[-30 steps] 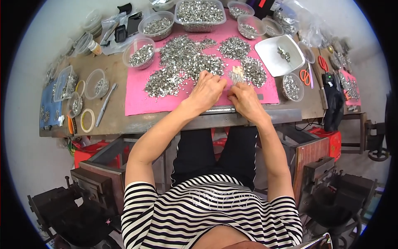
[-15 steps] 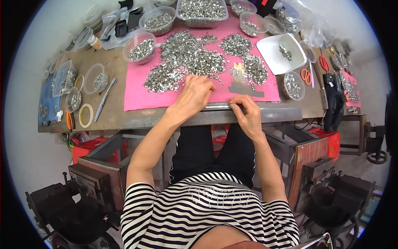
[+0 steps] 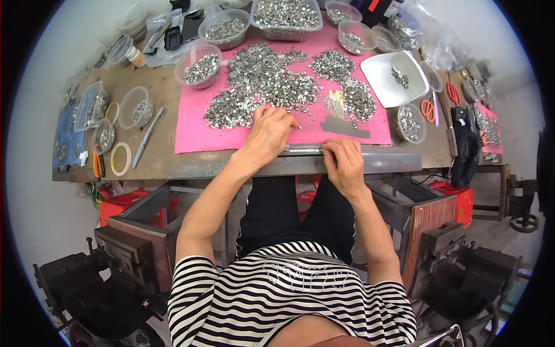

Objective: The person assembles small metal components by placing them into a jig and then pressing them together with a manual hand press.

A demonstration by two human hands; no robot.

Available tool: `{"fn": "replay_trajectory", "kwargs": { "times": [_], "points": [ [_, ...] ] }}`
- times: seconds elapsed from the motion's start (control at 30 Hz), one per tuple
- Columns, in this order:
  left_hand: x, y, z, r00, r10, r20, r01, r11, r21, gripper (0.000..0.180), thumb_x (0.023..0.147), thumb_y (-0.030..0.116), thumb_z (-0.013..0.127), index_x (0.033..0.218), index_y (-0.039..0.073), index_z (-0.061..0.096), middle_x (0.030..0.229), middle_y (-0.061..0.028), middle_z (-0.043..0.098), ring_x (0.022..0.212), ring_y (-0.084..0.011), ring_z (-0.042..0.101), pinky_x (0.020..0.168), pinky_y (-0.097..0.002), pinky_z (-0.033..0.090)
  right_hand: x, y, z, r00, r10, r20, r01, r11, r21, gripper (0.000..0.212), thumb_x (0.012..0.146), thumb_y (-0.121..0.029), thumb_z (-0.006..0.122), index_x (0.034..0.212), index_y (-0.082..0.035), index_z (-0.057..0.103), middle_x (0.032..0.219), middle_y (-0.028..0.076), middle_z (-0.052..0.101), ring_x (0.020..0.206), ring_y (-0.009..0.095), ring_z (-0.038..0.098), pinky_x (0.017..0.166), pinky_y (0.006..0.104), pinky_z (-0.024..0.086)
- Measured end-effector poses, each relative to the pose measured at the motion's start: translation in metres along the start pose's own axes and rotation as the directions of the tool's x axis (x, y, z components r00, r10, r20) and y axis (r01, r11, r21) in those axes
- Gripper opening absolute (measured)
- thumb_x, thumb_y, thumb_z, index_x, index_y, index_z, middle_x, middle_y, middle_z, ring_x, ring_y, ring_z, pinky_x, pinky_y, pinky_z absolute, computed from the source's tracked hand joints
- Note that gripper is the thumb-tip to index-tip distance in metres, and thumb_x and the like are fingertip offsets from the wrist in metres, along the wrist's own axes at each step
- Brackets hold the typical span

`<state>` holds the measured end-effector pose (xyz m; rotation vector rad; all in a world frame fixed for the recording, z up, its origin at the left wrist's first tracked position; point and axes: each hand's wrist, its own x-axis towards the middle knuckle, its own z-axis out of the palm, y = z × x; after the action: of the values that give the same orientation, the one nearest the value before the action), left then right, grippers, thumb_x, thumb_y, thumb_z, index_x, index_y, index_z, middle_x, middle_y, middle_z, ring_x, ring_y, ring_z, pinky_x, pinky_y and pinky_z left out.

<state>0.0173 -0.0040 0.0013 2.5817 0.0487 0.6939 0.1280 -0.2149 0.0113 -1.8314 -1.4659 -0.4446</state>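
Observation:
My left hand (image 3: 269, 134) is over the near part of the pink mat (image 3: 231, 139), its fingers bent and drawn together. Whatever lies between its fingertips is too small to make out. Beyond it spread heaps of small shiny metal pieces (image 3: 289, 88). At the table's front edge my right hand (image 3: 345, 163) is closed in a pinch, thumb against forefinger. Its fingertips touch the right end of a narrow row of silvery bits (image 3: 305, 149) lying along the metal edge bar (image 3: 387, 162). Any piece inside that pinch is hidden.
Thin metal pins (image 3: 334, 107) and a flat grey strip (image 3: 345, 128) lie right of my left hand. Plastic tubs (image 3: 287, 26) of metal pieces stand at the back. A white tray (image 3: 378, 81) and orange-handled scissors (image 3: 428, 110) are at right, a toothbrush (image 3: 147, 139) at left.
My right hand's fingers have closed more and lie flatter beside the row. My left hand has shifted slightly left and turned a little, its fingers still bent. The view has tilted slightly.

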Motion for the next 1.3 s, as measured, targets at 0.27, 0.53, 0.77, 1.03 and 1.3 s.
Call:
{"fn": "replay_trajectory", "kwargs": {
  "times": [0.27,0.53,0.77,1.03,1.3],
  "points": [
    [0.001,0.002,-0.005,0.990,-0.135,-0.039,0.133,0.990,-0.035,0.008,0.087,0.012,0.074,0.092,0.007,0.071,0.084,-0.0059,0.064,0.088,-0.0245,0.061,0.097,-0.0436,0.035,0.003,0.006,-0.010,0.990,0.063,0.129,-0.073,0.995,0.069,0.017,0.081,0.002,0.074,0.096,-0.005,0.067,0.096,0.008,0.070,0.090,0.027,0.066,0.081,0.0385,0.047],
    [0.002,-0.001,-0.008,0.980,-0.198,0.009,0.198,0.977,-0.081,0.011,0.084,0.014,0.076,0.088,0.008,0.068,0.085,-0.0062,0.063,0.092,-0.0265,0.061,0.095,-0.0461,0.034,0.023,0.026,-0.007,0.974,0.147,0.171,-0.173,0.974,0.147,0.013,0.089,0.000,0.070,0.101,-0.003,0.073,0.102,0.011,0.071,0.091,0.029,0.068,0.084,0.0384,0.050],
    [0.003,-0.002,0.002,0.991,-0.117,-0.066,0.124,0.985,0.119,0.010,0.089,0.018,0.074,0.092,0.010,0.069,0.087,-0.0047,0.065,0.092,-0.0239,0.061,0.096,-0.0456,0.034,0.059,0.053,0.030,0.942,0.166,0.293,-0.214,0.967,0.141,0.013,0.084,-0.006,0.077,0.095,-0.002,0.074,0.084,0.011,0.063,0.078,0.029,0.062,0.071,0.0400,0.049],
    [0.001,-0.002,-0.001,0.991,-0.106,-0.080,0.114,0.988,0.105,0.007,0.089,0.013,0.073,0.093,0.009,0.068,0.087,-0.0058,0.065,0.092,-0.0248,0.060,0.097,-0.0463,0.034,0.063,0.054,0.031,0.956,0.108,0.273,-0.157,0.973,0.168,0.010,0.083,-0.006,0.077,0.092,-0.003,0.073,0.084,0.011,0.063,0.078,0.030,0.062,0.070,0.0408,0.049],
    [0.004,0.046,0.001,0.978,-0.195,0.067,0.207,0.910,-0.360,0.005,0.094,0.009,0.066,0.096,0.005,0.064,0.082,-0.0089,0.062,0.082,-0.0275,0.057,0.079,-0.0401,0.043,0.060,0.061,0.038,0.967,0.027,0.254,-0.063,0.989,0.135,0.008,0.085,-0.007,0.073,0.091,-0.004,0.070,0.084,0.011,0.061,0.078,0.031,0.062,0.069,0.0420,0.048]
  ]
}}
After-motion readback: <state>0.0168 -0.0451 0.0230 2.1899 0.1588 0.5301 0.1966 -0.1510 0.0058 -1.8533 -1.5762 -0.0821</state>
